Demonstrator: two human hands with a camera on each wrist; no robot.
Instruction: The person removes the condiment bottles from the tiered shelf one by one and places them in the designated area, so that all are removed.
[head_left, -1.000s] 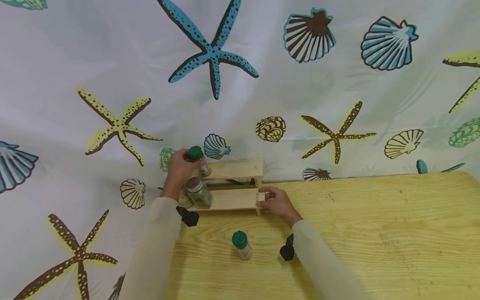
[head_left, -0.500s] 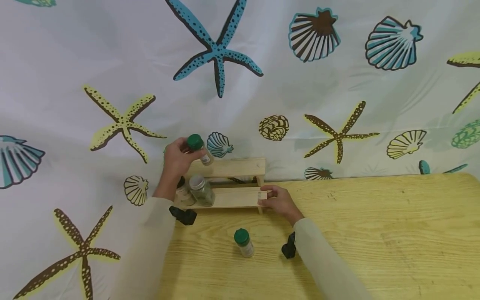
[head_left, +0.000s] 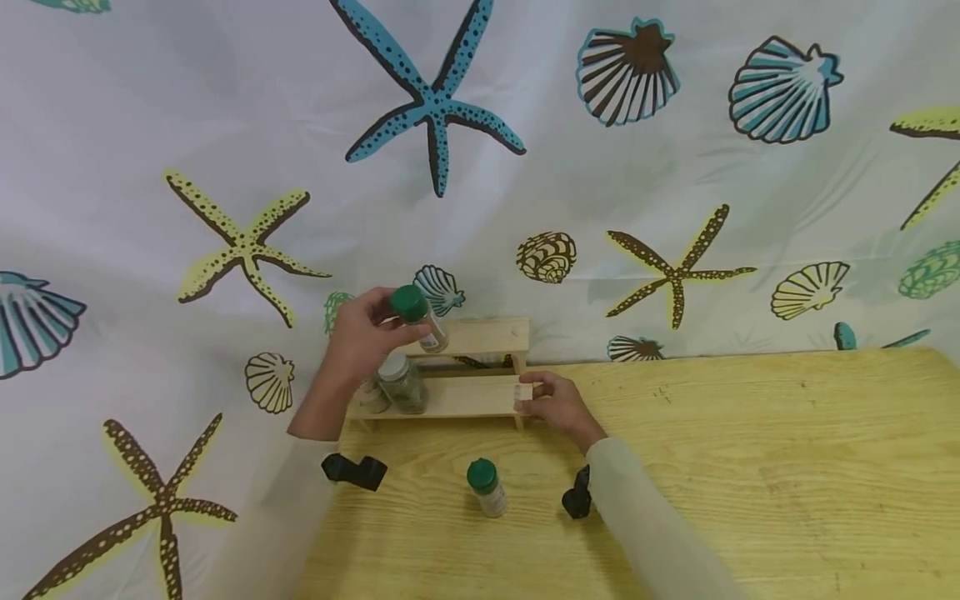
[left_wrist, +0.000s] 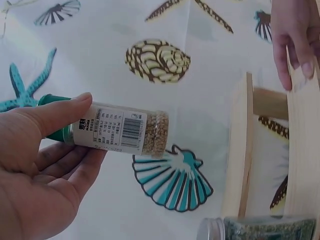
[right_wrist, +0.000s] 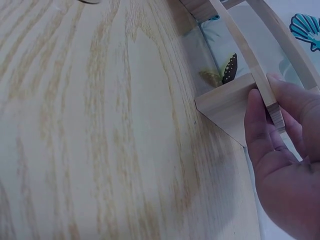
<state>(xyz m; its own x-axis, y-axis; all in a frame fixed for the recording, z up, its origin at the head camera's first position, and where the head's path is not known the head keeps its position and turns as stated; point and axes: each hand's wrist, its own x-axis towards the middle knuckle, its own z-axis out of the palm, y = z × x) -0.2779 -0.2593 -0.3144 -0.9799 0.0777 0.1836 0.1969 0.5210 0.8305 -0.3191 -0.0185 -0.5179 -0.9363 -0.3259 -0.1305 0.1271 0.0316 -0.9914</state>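
Observation:
My left hand [head_left: 365,332] grips a green-capped spice jar [left_wrist: 120,127] near its cap, over the upper step of a small wooden rack [head_left: 472,395]. In the left wrist view the jar shows a white barcode label and pale grains at its base, apart from the rack's boards. My right hand [head_left: 558,407] pinches the right end of the rack's lower step, thumb on one face and fingers on the other, as the right wrist view shows. A silver-lidded glass jar [head_left: 405,385] with green contents stands on the lower step's left part, another jar [head_left: 372,397] beside it, partly hidden.
Another green-capped spice jar [head_left: 487,488] stands on the wooden table [head_left: 735,467] in front of the rack. Behind the rack hangs a white cloth [head_left: 517,167] printed with starfish and shells; it also runs along the left side.
My left hand has lifted the spice jar off the upper step's left end, then carried it right along that step. The right hand keeps its hold on the rack.

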